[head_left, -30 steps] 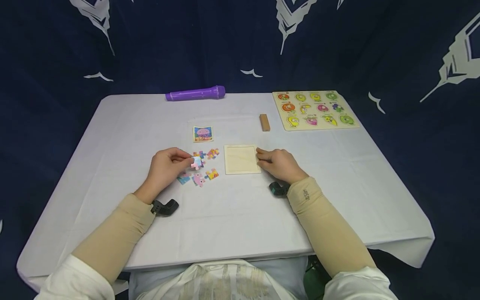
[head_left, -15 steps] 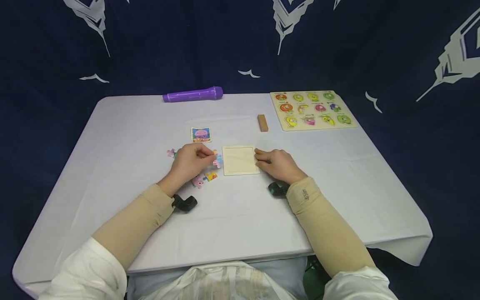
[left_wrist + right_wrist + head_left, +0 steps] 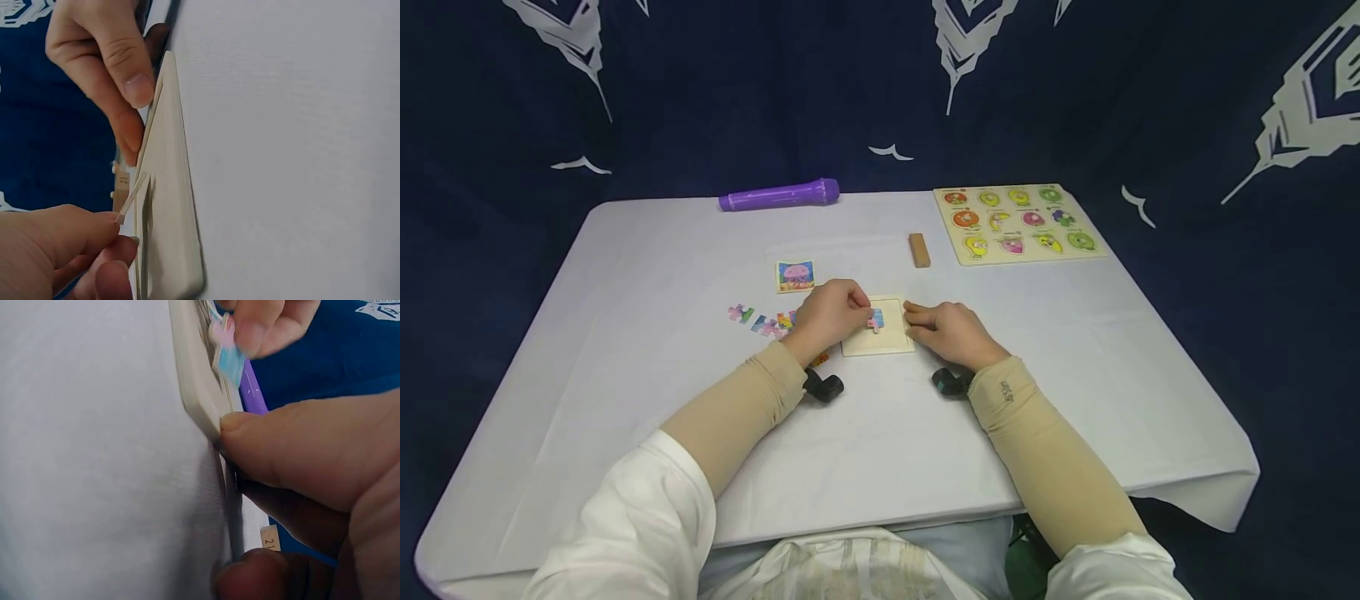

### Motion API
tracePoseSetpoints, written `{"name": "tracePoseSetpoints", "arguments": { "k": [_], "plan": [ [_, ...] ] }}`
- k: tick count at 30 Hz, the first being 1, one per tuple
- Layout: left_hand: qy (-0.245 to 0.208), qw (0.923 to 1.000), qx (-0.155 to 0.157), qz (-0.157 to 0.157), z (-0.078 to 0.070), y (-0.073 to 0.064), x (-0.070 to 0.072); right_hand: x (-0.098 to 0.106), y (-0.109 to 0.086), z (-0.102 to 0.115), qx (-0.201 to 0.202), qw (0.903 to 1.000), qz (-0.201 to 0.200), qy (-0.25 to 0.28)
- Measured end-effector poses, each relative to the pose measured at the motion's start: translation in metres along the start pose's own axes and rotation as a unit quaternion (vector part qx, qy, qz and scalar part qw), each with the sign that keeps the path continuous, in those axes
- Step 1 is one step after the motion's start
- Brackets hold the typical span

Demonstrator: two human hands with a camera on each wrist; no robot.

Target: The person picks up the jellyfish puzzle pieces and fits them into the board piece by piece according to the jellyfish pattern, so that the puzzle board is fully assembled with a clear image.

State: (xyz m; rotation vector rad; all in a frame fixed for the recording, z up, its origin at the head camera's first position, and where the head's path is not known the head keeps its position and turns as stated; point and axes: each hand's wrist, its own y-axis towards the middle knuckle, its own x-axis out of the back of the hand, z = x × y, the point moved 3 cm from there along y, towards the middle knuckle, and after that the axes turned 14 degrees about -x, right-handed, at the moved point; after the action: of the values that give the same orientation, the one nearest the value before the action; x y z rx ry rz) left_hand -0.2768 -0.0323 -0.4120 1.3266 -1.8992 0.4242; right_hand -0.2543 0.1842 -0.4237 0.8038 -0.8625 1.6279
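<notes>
1. Pink-and-blue puzzle piece (image 3: 877,318) is hanging tilted over wooden tray (image 3: 892,340), left hand (image 3: 831,314) pinching its edge.
2. Weak pinch is risking skewed drop.
3. Right hand (image 3: 951,332) is gripping tray's right edge; slackening is risking tray sliding.

Purple mic (image 3: 778,196) lying flat at tbl's far edge, L of ctr, head end to the R. Fruit peg-puzzle board (image 3: 1019,233), pale yellow, 3 rows x 4 pics, far R corner. Sm. brown wood block (image 3: 919,250) just L of board, w/ dark print on one end. White tablecloth (image 3: 1075,358), lt creases. Navy curtain (image 3: 737,83) behind, w/ white feather motifs.
</notes>
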Motion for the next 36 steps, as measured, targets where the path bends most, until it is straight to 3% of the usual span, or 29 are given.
{"name": "tracePoseSetpoints", "arguments": {
  "k": [6, 13, 24, 27, 36],
  "plan": [
    [0.027, 0.9994, 0.017, 0.014, -0.01, 0.013, -0.01, 0.001, -0.001, -0.001, 0.01, 0.9999, 0.003, 0.005],
    [0.026, 0.9991, 0.03, 0.015, -0.014, 0.019, -0.019, 0.002, -0.003, -0.003, 0.008, 0.9999, 0.006, -0.003],
    [0.036, 0.9965, 0.006, 0.075, -0.014, 0.006, -0.013, 0.004, 0.0, -0.002, 0.017, 0.9998, 0.005, -0.008],
    [0.037, 0.9969, -0.006, 0.069, -0.013, 0.008, -0.013, 0.004, 0.001, -0.002, 0.01, 0.9999, 0.005, -0.006],
    [0.041, 0.9977, -0.004, 0.055, -0.012, 0.016, -0.018, 0.002, -0.001, -0.001, 0.011, 0.9999, 0.012, 0.003]
  ]
}}
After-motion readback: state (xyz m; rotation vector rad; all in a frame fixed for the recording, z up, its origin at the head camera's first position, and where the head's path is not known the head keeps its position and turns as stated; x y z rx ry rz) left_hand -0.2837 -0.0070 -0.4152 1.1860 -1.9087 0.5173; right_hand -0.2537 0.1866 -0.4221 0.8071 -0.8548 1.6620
